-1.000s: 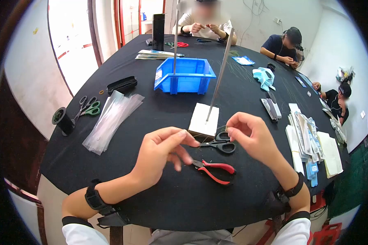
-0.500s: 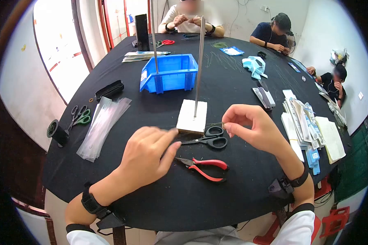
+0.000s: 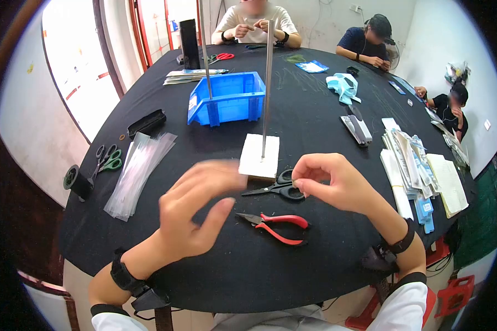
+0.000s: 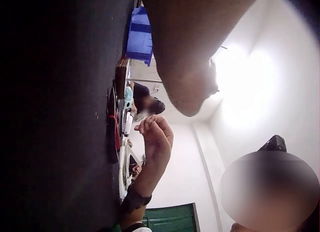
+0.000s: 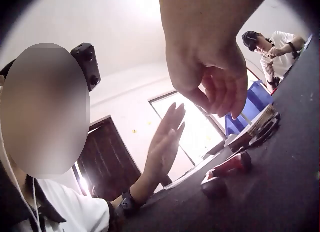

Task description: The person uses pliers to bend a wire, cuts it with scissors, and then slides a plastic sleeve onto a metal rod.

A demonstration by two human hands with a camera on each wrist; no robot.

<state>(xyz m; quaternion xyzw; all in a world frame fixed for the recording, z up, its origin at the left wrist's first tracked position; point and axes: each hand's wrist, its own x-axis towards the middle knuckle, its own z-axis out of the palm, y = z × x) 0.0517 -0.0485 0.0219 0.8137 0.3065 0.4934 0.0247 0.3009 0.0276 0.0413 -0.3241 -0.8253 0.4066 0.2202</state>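
Note:
Over the table, the left hand (image 3: 196, 212) is raised with its fingers stretched out and blurred, holding nothing visible; its thumb stands apart. The right hand (image 3: 334, 185) pinches a thin, tiny thing between thumb and index fingertip, too small to make out. In the right wrist view the right hand (image 5: 215, 77) has its fingers bent, and the left hand (image 5: 165, 147) shows straight fingers. Black scissors (image 3: 294, 193) lie just left of and below the right fingertips. Red-handled pliers (image 3: 286, 219) lie between the hands, nearer the body. A white-topped block (image 3: 252, 160) bears an upright metal rod (image 3: 268, 83).
Behind the block is a blue bin (image 3: 226, 107) with another rod near it. Clear plastic sleeves (image 3: 141, 176), a dark spool (image 3: 77, 182) and green-handled scissors (image 3: 112, 161) lie at left. Paper packets (image 3: 406, 165) and a stapler (image 3: 356, 129) lie at right. Several people sit around the table.
The left hand has drawn left, away from the right hand, and its fingers have straightened. The right hand has dipped slightly, still pinching. The head view has shifted a little to the right.

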